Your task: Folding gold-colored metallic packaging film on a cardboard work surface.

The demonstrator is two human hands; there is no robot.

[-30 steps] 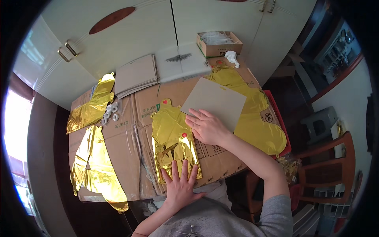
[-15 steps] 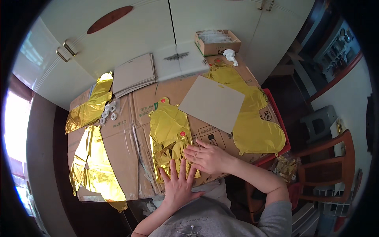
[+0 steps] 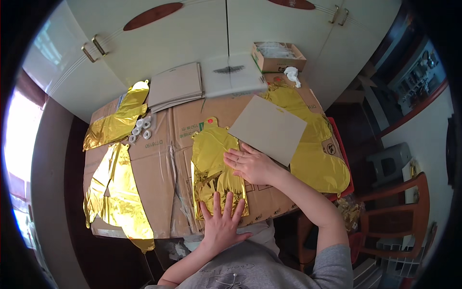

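A folded gold foil balloon lies flat in front of me, its rounded tab with a red sticker at the far end. My left hand rests its spread fingers on the crinkled near edge. Palm down, my right hand lies with outstretched fingers on the right side of the balloon's middle, hiding part of it. Just beyond that hand, a grey cardboard sheet partly covers a larger gold foil balloon. Two more gold foil pieces lie to the left, one near and one farther back.
Flattened cardboard covers the table. Small white rolls, a stack of grey boards, a clear plastic packet, an open box and crumpled white tissue sit farther back. A red basket and wooden chair stand right.
My right hand has slid away from me along the balloon, now covering its second red sticker. My left hand stays at the near edge. The whole view has shifted slightly.
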